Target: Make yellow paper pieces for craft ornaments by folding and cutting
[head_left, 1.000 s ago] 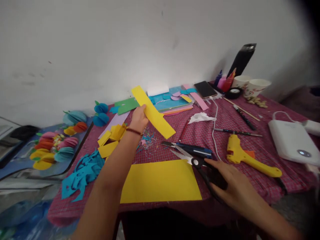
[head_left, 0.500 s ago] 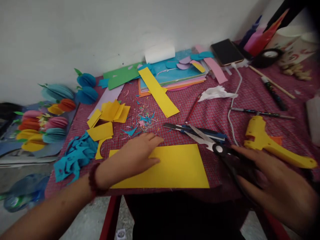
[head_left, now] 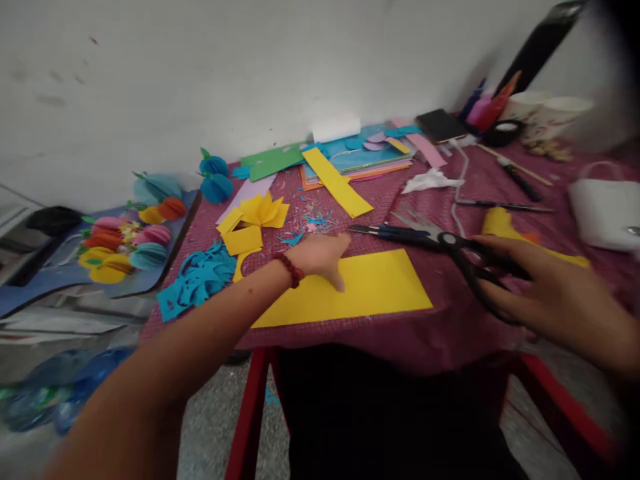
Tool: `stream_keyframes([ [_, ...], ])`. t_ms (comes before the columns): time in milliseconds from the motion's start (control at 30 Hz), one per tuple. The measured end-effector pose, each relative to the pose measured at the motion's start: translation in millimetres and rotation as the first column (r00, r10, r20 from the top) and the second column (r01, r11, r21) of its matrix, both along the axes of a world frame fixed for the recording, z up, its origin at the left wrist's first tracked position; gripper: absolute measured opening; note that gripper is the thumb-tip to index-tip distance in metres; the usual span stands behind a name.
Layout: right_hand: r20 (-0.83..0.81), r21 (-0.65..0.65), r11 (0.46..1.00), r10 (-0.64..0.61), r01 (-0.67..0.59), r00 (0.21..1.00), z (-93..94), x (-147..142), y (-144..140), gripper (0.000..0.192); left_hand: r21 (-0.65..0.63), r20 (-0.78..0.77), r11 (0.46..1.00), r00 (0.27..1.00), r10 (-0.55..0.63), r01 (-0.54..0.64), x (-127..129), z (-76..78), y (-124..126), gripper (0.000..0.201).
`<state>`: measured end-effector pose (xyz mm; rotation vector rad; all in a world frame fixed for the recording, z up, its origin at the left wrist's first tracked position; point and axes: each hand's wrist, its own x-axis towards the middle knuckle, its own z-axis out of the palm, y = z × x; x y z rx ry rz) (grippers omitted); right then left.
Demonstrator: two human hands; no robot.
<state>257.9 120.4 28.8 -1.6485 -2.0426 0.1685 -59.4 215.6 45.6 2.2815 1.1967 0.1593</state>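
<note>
A wide yellow paper sheet (head_left: 385,287) lies along the front edge of the cloth-covered table. Over its upper left part is my left hand (head_left: 320,257), thumb and fingers apart; whether it touches the sheet I cannot tell. My right hand (head_left: 555,287) grips black-handled scissors (head_left: 450,241), their blades spread a little and blurred, pointing left above the table. Beneath and behind the blades is a dark blue cutter knife (head_left: 395,233). Tiny paper scraps (head_left: 317,221) lie just beyond my left hand.
Folded yellow pieces (head_left: 260,210) and blue offcuts (head_left: 200,280) lie at left, with paper fruit shapes (head_left: 150,235) beyond. A yellow strip (head_left: 335,181) crosses stacked coloured sheets at the back. At right are a yellow glue gun (head_left: 497,223), a phone (head_left: 441,125) and a white cable (head_left: 457,193).
The view has shifted, so the table sits higher and more of the floor shows. My left hand stays over the yellow sheet. The scissors' blades look closer together, still in my right hand.
</note>
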Motion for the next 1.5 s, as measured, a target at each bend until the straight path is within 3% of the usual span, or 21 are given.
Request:
stream_keyframes([
  [100,0.025,-0.021,0.999,0.042,-0.041,0.999,7.9,-5.3,-8.3,0.050,-0.050,-0.104,0.999,0.994,-0.028,0.023,0.0,3.9,-9.1,0.036],
  [167,0.032,-0.040,0.998,0.048,-0.047,0.998,8.4,-5.1,-10.1,0.050,-0.011,-0.115,0.999,0.992,-0.047,0.046,0.3,4.6,-26.6,0.019],
  [300,0.032,-0.067,0.995,0.071,-0.069,0.997,8.0,-4.6,-4.4,0.050,0.181,0.054,0.981,0.997,0.055,-0.064,-2.7,4.7,-79.6,0.017],
  [400,0.011,-0.101,0.988,0.121,-0.119,0.993,6.5,-11.2,5.1,0.048,0.173,0.150,0.976,0.983,0.104,-0.130,-18.9,18.3,-110.3,0.017],
  [467,0.027,-0.113,0.978,0.177,-0.173,0.984,3.9,-21.3,11.6,0.047,0.141,0.220,0.960,0.953,0.210,-0.244,-35.1,36.0,-119.1,0.012],
  [533,0.086,-0.109,0.965,0.247,-0.237,0.965,0.5,-36.0,16.6,0.045,-0.011,0.350,0.930,0.869,0.349,-0.368,-49.8,55.2,-121.7,0.004],
  [600,0.157,-0.082,0.954,0.297,-0.287,0.942,-2.5,-53.1,19.9,0.043,-0.289,0.459,0.866,0.735,0.500,-0.409,-59.1,68.3,-122.2,0.011],
  [700,0.233,-0.034,0.945,0.323,-0.324,0.917,-4.6,-73.8,22.1,0.041,-0.601,0.524,0.745,0.562,0.640,-0.288,-64.1,68.3,-121.1,0.024],
  [767,0.275,-0.033,0.937,0.342,-0.347,0.898,-2.3,-79.2,21.8,0.041,-0.679,0.546,0.715,0.537,0.643,-0.165,-65.1,58.7,-117.7,0.029],
  [867,0.238,-0.018,0.933,0.354,-0.360,0.904,9.8,-75.2,17.2,0.051,-0.739,0.519,0.674,0.626,0.582,-0.014,-66.1,43.7,-107.1,0.033],
  [967,0.016,0.192,0.906,0.383,-0.379,0.924,30.9,-65.7,7.3,0.077,-0.774,0.436,0.631,0.769,0.468,0.055,-63.6,36.0,-90.8,0.034],
  [1033,-0.043,0.336,0.829,0.487,-0.446,0.873,45.6,-61.3,-0.7,0.077,-0.786,0.370,0.612,0.858,0.357,0.085,-57.6,35.1,-77.1,0.032],
  [1133,0.079,0.366,0.659,0.681,-0.657,0.728,59.2,-59.5,-9.6,0.038,-0.798,0.289,0.582,0.946,0.148,0.153,-42.7,41.0,-54.8,0.029],
  [1167,0.122,0.344,0.615,0.720,-0.709,0.684,59.8,-59.6,-10.7,0.025,-0.786,0.270,0.592,0.960,0.069,0.179,-37.2,45.2,-48.6,0.028],
  [1200,0.150,0.324,0.590,0.740,-0.740,0.656,58.0,-59.8,-10.6,0.018,-0.742,0.250,0.641,0.968,-0.008,0.197,-31.9,50.4,-44.0,0.027],
  [1233,0.159,0.310,0.587,0.744,-0.748,0.649,53.7,-59.7,-9.4,0.016,-0.646,0.225,0.737,0.972,-0.065,0.199,-27.1,55.9,-41.8,0.028],
  [1300,0.133,0.299,0.621,0.724,-0.724,0.676,38.5,-58.3,-4.5,0.015,-0.284,0.159,0.948,0.982,-0.097,0.140,-19.5,64.2,-46.6,0.033],
  [1333,0.107,0.295,0.639,0.717,-0.710,0.689,28.5,-56.8,-1.6,0.014,-0.057,0.131,0.995,0.988,-0.076,0.084,-16.9,65.3,-54.0,0.038],
  [1400,0.038,0.287,0.661,0.715,-0.693,0.698,6.8,-52.2,3.0,0.012,0.231,0.060,0.972,0.997,-0.049,0.034,-13.7,58.2,-76.9,0.054],
  [1467,-0.044,0.280,0.679,0.716,-0.679,0.697,-13.1,-46.2,4.8,0.009,0.295,-0.066,0.945,0.990,-0.125,0.139,-13.9,39.6,-104.5,0.073],
  [1500,-0.085,0.275,0.692,0.709,-0.668,0.700,-21.1,-42.8,4.5,0.009,0.302,-0.118,0.929,0.975,-0.186,0.214,-15.6,27.8,-117.4,0.072],
])
